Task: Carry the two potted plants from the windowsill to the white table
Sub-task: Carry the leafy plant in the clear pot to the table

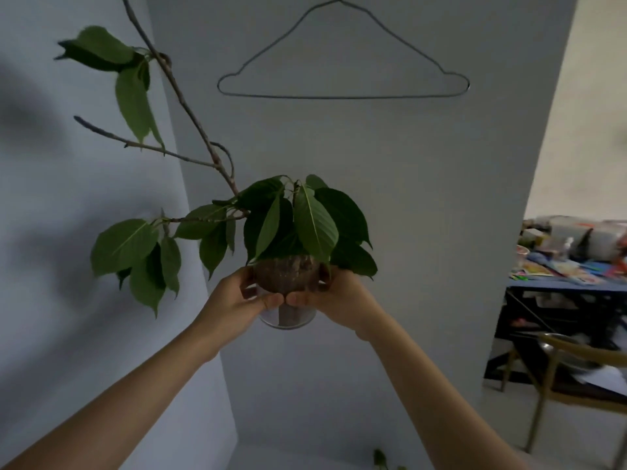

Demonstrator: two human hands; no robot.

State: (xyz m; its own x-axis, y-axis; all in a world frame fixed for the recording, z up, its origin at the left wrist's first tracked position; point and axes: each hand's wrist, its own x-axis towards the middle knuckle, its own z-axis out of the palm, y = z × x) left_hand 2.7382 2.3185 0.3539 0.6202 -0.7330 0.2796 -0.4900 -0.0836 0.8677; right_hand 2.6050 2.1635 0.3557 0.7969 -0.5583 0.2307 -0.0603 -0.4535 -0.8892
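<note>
Grey wall (pixel 407 198) ahead, wire hanger (pixel 342 97) at 12 o'clock. We hold potted plant (pixel 288 274) mid-air, dead centre; left hand (pixel 234 300) and right hand (pixel 336 296) both curled round it. Not yet set down; second one's whereabouts unclear.

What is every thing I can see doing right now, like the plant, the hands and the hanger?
Potted plant: upright, held up in the air, off any surface.
Left hand: holds the potted plant from the left, fingers curled.
Right hand: holds it from the right, fingers curled.
Hanger: hangs against the wall, nothing on it.
Chair: stands by the table, nobody on it.
Table: piled with clutter.
</note>
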